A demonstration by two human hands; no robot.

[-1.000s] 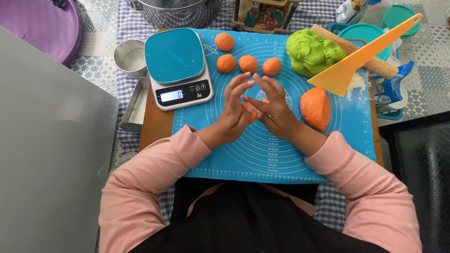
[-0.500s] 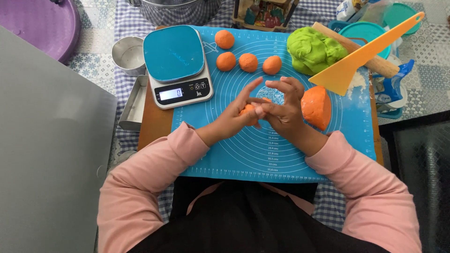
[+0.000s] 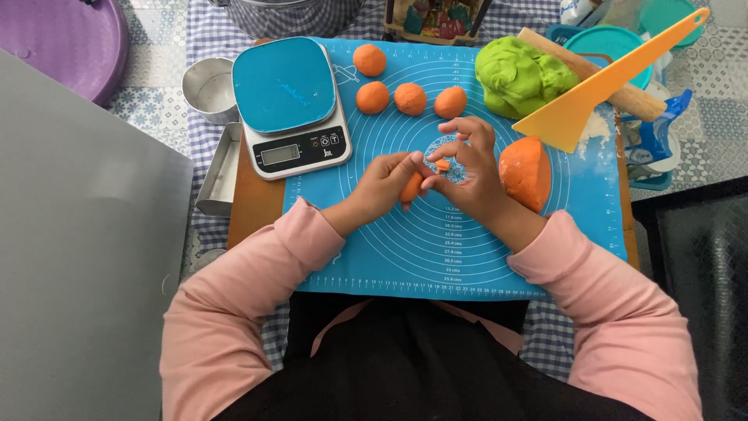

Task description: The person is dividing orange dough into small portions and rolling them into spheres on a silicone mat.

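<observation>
My left hand [image 3: 382, 187] grips a small lump of orange dough [image 3: 411, 188] above the middle of the blue silicone mat [image 3: 436, 249]. My right hand [image 3: 466, 168] pinches a tiny orange dough piece [image 3: 442, 164] between thumb and fingertips, right beside that lump. Several orange dough balls [image 3: 410, 98] lie in a row at the far side of the mat. A bigger orange dough chunk [image 3: 524, 172] sits just right of my right hand.
A teal kitchen scale [image 3: 290, 105] stands at the mat's upper left, with a metal cup [image 3: 209, 88] and metal tray [image 3: 220, 170] beside it. Green dough [image 3: 518, 76], a yellow scraper [image 3: 592, 90] and a wooden rolling pin [image 3: 635, 97] lie at upper right. A purple tub [image 3: 54, 39] sits far left.
The palms that were rolling dough together have come apart. The left hand now keeps the lump while the right hand has pinched a small bit off it.
</observation>
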